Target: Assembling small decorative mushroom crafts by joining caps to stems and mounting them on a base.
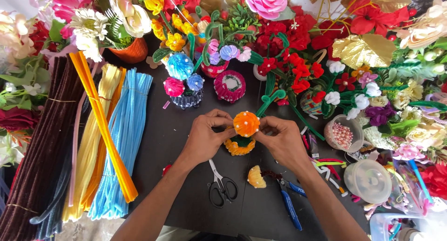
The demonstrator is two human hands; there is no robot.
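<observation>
Head view, looking straight down on a black worktop (163, 138) crowded with craft flowers. Left hand (203, 137) and right hand (282, 141) meet at centre, fingertips of both pinching an orange fuzzy ball flower (246, 123) dotted with small white beads, one hand on each side. It sits just above an orange-rimmed little pot (239, 148), touching or nearly so; cannot tell which.

No readable labels or signs to note. Containers: a clear round tub (341, 133) right of the hands holds pinkish pearl beads; below it a clear tub with its lid on (369, 180), contents unclear; a clear box corner (386, 224) at bottom right. A terracotta pot (132, 51) with white flowers stands top left. Small finished pots near top centre: a dark one with blue and pink flowers (186, 99), a pink-and-green empty one (229, 86).

On the worktop near the wrists: black-handled scissors (220, 187), a yellow-orange half-made flower piece (256, 177), blue-handled pliers (287, 201). Left side: bundles of pipe cleaners laid side by side, dark brown (37, 152), pale yellow (93, 143), orange (104, 129), light blue (123, 134). Artificial flowers, red, pink, white and gold-leafed, ring the top and right edges. Room beyond not visible.
</observation>
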